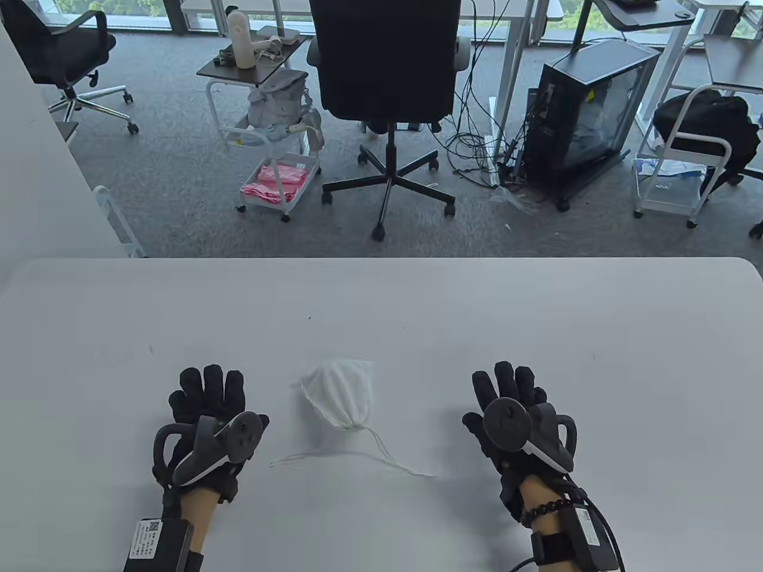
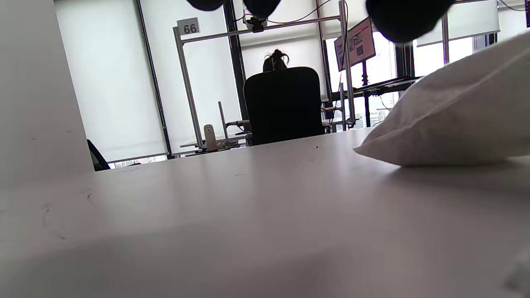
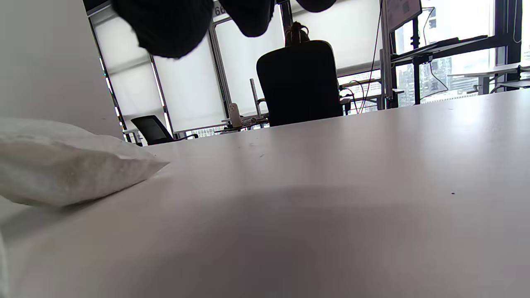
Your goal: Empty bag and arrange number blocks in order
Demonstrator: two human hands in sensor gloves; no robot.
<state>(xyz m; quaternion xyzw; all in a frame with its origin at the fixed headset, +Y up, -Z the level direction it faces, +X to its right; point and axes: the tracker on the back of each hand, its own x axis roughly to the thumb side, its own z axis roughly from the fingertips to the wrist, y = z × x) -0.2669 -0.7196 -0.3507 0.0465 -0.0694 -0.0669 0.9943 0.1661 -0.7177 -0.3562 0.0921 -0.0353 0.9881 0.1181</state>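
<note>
A: So, what is on the left side?

B: The left hand in its black glove. It lies flat on the wide white bench, palm down. Its fingers are straight and spread. It holds nothing.

A: Why is it just lying there?

B: I think it is waiting to start. It sits just beside the bag, so a short reach would get it there.

A: And in the middle?

B: The small white cloth bag with a drawstring. It lies on its side between the two hands, and neither hand touches it. Its neck is pulled tight and points toward the person. The thin white string trails loose on the bench in front of the neck.

A: Where are the number blocks?

B: I can't see any. The bag looks puffy, so I guess they are inside it. The bag is not emptied yet.

A: Why does the neck pointing this way matter?

B: That is the end you have to open. It is near both hands, so one could hold the cloth while the other pulls the neck wide.

A: What is on the right?

B: The right hand, also in a black glove. It rests flat on the bench too, with its fingers straight and open, gripping nothing. It is about as far from the bag as the left hand is.

A: So the job has not begun?

B: It looks that way to me.
</note>
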